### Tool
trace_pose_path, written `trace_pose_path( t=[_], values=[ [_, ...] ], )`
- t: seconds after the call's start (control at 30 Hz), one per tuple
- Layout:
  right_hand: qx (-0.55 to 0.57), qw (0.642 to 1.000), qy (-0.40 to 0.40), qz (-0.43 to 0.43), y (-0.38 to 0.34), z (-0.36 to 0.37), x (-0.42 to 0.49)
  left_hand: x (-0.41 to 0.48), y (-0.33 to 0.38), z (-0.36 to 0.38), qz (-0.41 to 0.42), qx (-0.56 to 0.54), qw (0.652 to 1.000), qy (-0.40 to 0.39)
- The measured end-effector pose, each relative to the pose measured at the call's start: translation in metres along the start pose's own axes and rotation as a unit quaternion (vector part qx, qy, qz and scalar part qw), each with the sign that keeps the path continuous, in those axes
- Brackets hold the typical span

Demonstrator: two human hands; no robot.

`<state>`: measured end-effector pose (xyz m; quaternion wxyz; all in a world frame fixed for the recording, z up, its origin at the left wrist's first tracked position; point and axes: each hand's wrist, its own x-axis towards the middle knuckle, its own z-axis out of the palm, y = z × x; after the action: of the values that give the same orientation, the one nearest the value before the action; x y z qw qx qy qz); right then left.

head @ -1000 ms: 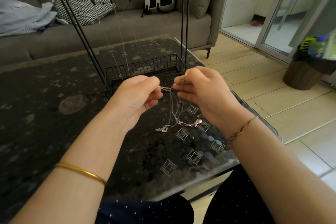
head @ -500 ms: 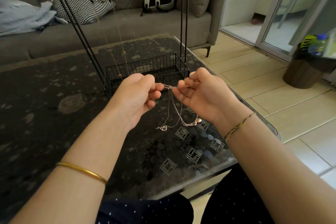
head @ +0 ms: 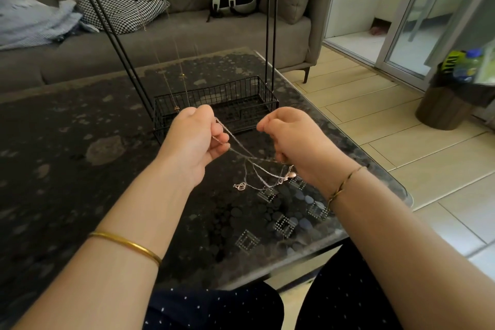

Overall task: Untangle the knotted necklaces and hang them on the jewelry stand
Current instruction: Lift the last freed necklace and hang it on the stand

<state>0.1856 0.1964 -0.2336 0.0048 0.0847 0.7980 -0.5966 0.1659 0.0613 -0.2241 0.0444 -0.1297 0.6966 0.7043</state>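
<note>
Necklaces [head: 251, 166], where do you see them?
— I see them tangled, strung between both hands, pendants down by the dark table [head: 80, 155], just in front of the jewelry stand [head: 126, 53] and its wire basket [head: 241, 96].
— And the hands?
— Left hand [head: 195, 142] curled, pinching chain. Right hand [head: 297, 142] fisted, gripping the other strands.

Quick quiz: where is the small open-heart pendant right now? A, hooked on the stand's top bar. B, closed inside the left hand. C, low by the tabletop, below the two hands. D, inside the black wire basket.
C: the heart pendant sits low by the table, at the end of the necklaces that the left hand and right hand grip above it.
</note>
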Motion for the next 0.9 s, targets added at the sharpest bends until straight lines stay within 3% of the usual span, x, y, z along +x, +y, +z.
trace_pose_path(
  t=[0.27, 0.53, 0.73, 0.9],
  values=[
    [-0.218, 0.974, -0.032, -0.050, 0.006, -0.011, 0.003, -0.002, 0.004, -0.008, 0.010, -0.040, 0.999, 0.007],
    [-0.334, 0.939, -0.069, -0.034, 0.013, -0.016, 0.005, 0.002, 0.000, -0.011, 0.053, -0.010, 0.998, 0.026],
    [-0.368, 0.926, -0.081, -0.002, 0.017, -0.023, 0.010, 0.011, -0.005, -0.016, 0.120, 0.094, 0.987, 0.054],
    [-0.389, 0.921, -0.007, 0.013, 0.021, -0.029, 0.015, 0.015, -0.013, -0.019, 0.176, 0.204, 0.961, 0.067]
  ],
)
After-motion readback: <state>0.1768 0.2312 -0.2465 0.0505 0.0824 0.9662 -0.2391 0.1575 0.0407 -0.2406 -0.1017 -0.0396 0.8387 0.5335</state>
